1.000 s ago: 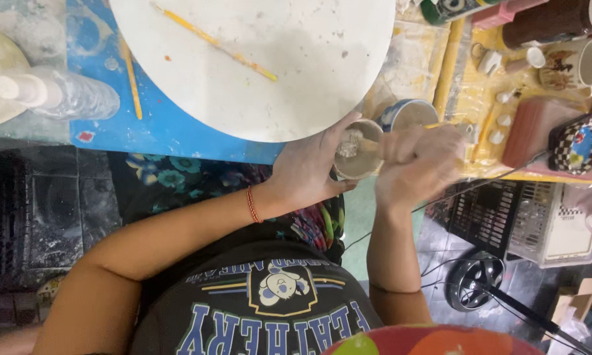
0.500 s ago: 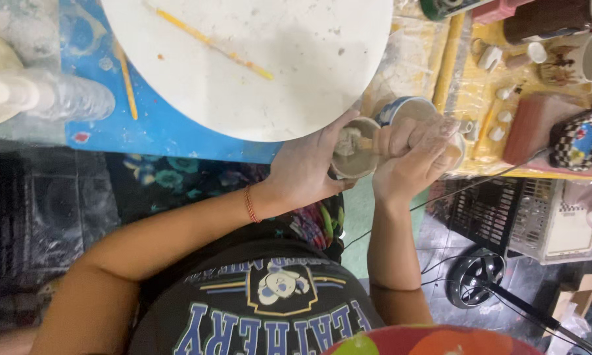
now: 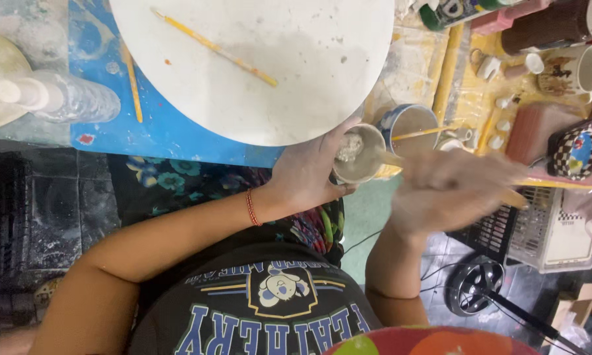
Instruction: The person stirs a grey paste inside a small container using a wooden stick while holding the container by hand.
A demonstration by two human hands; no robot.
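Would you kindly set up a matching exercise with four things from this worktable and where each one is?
Things:
1. small cup
2. yellow stick
3. clear bottle
4. red bracelet

Places:
A. lying on the white round board
B. on the left wrist
C. held in the left hand
D. lying on its side at the table's left end

Pairs: 1-C, 2-A, 3-D, 4-B
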